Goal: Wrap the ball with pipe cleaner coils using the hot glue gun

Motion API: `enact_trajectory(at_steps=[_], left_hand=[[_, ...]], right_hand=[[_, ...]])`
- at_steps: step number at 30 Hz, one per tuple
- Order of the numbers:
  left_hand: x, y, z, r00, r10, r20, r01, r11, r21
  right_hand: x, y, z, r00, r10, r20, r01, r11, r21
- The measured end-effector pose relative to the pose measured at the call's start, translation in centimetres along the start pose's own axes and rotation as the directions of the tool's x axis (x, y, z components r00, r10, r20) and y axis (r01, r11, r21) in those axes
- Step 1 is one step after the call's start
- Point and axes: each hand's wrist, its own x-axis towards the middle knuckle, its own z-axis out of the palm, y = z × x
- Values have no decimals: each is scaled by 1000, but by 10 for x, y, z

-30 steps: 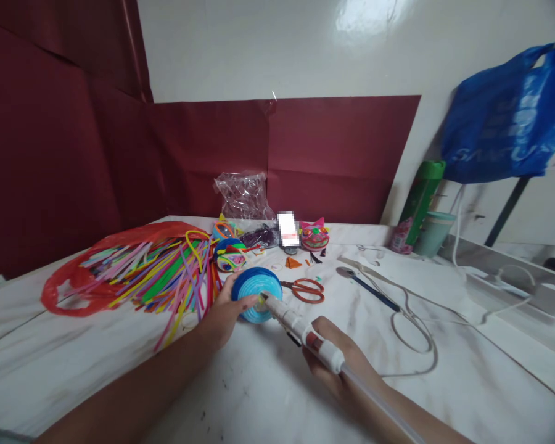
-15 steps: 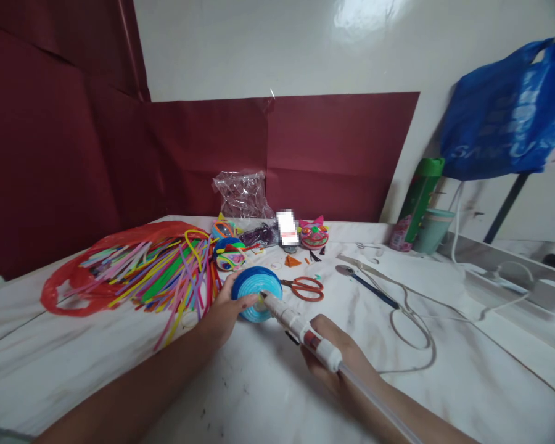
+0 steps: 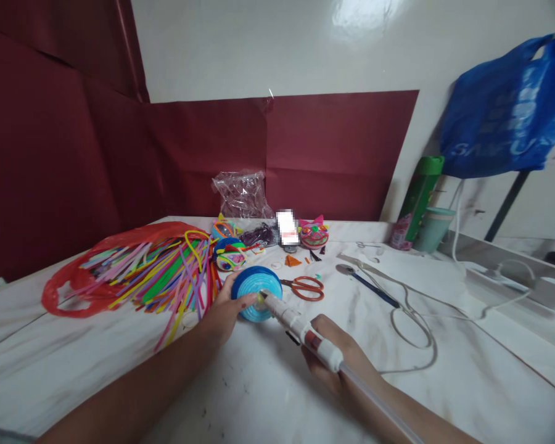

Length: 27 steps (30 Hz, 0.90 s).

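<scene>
My left hand wraps its fingers round a blue ball wound from strips, resting on the white marble table. My right hand grips a white glue gun whose tip touches the near side of the blue ball. A clear glue stick runs back from the gun over my right forearm. Red-handled scissors lie just right of the ball.
A red bag of several coloured strips lies to the left. Multicoloured balls, a crumpled clear bag and a pink cat-shaped piece sit behind. A white cable, green bottle, cup and blue bag are on the right.
</scene>
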Motion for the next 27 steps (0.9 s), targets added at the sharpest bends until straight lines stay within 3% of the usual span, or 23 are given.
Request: enact_trajectory(at_steps=[8,12,16,19,23,27], left_hand=[[0,0,-1,1000,-5,17,5,1000,-18],[-2,3,1,999,-30,17,30,999,-19],[-1,5,2,999,-33,-13,32,998,-47],[1,3,1,999,-31,-35,30,999,-41],[1,4,-1,998,-35,-46,35,999,-16],[-2,7,0,999,-28,-21,28,1000,-4]], right_hand=[[1,-2,-5,996,76,40,-77,996,35],[-1,-8,-12,982,166,92,-178,972,152],[2,-8,-20,963,271,2,-263,934,242],[10,6,-26,952,305,-30,-301,948,104],[18,36,-31,890,437,130,-392,879,-270],[19,53,-35,845,484,228,-305,785,-539]])
